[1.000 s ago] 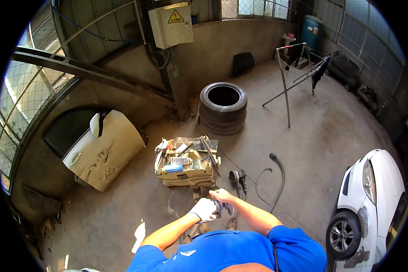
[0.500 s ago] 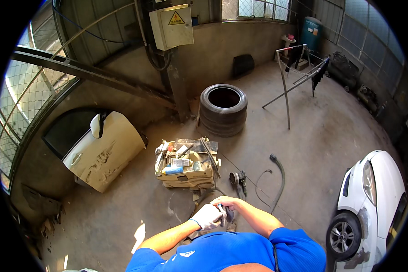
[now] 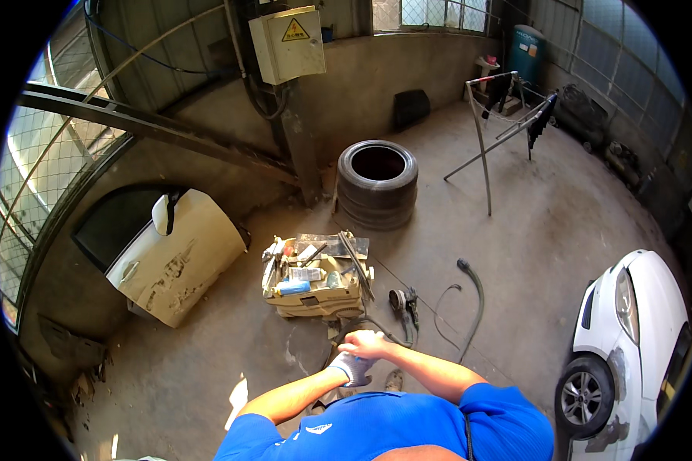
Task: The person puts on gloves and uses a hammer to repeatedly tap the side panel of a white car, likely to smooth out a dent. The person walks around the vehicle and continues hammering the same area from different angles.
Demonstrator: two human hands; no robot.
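A pale work glove with bluish-grey parts covers my left hand, which is low in front of my body. Its fingers point right, loosely bent and slightly apart. My right hand is bare and lies across the top of the left one. The right fingers are curled down onto the glove near its wrist end; their tips are partly hidden. Just beyond my hands stands a tan tool cart loaded with cans, a blue-labelled bottle and other tools. A round-headed power tool lies on the floor at its right.
Stacked tyres stand behind the cart. A detached car door leans at the left wall. A white car stands at right, a folding rack farther back. Hoses lie on the floor. An electrical box hangs on a post.
My right hand has shifted left and up over the gloved left hand, its fingers now on the glove. The greyish thing seen between the hands before no longer shows.
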